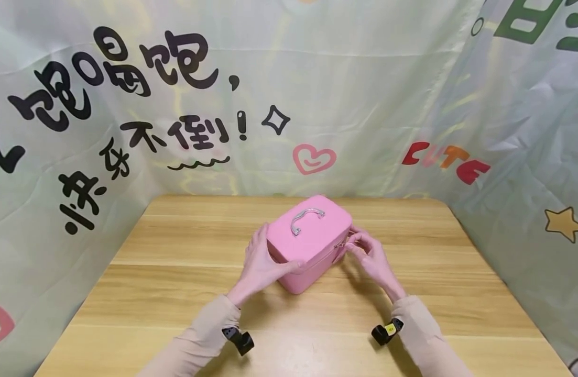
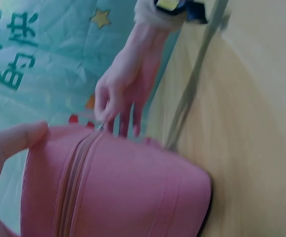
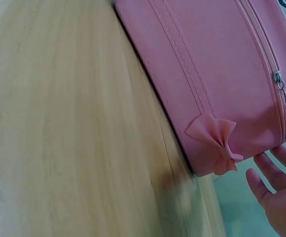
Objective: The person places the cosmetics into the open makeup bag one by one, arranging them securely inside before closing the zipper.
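A pink vanity case (image 1: pixel 312 241) stands on the table with its lid down and a silvery handle (image 1: pixel 309 211) on top. My left hand (image 1: pixel 260 267) grips its near left corner, the thumb along the front of the lid and the fingers on the left side. At the case's right side, my right hand (image 1: pixel 372 256) pinches the zipper pull (image 3: pixel 282 85) between thumb and forefinger, the other fingers spread. The zipper track (image 2: pixel 76 173) runs round the case below the lid. A pink bow (image 3: pixel 217 136) sits low on the side near my right hand.
The wooden table (image 1: pixel 175 246) extends around the case on all sides. Behind and beside it hangs a pale printed cloth (image 1: pixel 355 104) with lettering, a heart and a star. Each wrist wears a small black camera (image 1: pixel 239 340).
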`<move>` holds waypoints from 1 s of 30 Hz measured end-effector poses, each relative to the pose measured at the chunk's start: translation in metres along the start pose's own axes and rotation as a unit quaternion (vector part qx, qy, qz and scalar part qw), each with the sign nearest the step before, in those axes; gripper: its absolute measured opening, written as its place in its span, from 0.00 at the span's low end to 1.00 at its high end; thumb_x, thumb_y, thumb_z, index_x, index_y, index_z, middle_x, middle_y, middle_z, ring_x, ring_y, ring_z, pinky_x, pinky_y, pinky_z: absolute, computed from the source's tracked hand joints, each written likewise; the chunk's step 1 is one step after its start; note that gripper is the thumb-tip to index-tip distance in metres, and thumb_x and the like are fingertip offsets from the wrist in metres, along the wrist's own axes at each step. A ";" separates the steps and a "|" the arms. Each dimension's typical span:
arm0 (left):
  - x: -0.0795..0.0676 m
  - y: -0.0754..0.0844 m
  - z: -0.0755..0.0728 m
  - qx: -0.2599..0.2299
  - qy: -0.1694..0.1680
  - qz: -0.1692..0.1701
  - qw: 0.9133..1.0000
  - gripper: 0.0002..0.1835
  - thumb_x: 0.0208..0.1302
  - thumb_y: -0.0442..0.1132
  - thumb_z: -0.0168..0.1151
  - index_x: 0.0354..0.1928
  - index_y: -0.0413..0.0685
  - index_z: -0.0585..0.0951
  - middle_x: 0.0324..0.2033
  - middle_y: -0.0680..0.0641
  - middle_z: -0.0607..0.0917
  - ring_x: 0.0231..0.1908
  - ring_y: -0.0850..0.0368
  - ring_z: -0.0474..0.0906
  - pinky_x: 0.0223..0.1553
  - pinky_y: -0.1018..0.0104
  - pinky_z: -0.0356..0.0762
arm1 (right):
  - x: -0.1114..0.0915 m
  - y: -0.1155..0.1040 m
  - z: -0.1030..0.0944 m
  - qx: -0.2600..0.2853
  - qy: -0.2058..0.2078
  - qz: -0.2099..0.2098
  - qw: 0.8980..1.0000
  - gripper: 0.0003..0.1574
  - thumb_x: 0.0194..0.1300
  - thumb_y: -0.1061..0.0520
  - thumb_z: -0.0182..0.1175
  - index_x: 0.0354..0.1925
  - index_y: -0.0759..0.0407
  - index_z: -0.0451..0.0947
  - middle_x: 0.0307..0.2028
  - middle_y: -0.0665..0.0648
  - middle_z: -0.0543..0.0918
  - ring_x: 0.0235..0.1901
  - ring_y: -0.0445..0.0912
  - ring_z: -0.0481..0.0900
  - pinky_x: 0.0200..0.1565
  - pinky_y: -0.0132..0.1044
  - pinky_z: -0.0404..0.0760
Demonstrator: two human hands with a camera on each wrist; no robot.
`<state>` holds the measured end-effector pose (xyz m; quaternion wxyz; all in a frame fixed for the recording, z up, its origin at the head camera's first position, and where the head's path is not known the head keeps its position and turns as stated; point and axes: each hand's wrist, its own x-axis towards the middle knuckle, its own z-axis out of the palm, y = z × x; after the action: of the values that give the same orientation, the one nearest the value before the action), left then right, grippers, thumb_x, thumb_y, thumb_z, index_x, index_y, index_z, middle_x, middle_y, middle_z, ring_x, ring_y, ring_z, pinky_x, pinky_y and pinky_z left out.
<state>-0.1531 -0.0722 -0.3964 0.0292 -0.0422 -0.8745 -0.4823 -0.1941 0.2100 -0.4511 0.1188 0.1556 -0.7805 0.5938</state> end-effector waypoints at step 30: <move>0.050 -0.042 -0.055 -0.066 -0.162 0.033 0.984 0.59 0.49 0.49 0.80 0.80 0.56 0.54 0.80 0.49 0.54 0.80 0.43 0.43 0.76 0.34 0.41 | -0.025 -0.002 -0.008 0.019 0.025 0.006 0.999 0.06 0.68 0.69 0.60 0.35 0.75 0.75 0.47 0.68 0.87 0.45 0.29 0.83 0.51 0.21 0.79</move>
<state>-0.2065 -0.1385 -0.3974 -0.0995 -0.1505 -0.8322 -0.5242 -0.1706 0.2195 -0.4569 0.1319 0.1383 -0.7670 0.6125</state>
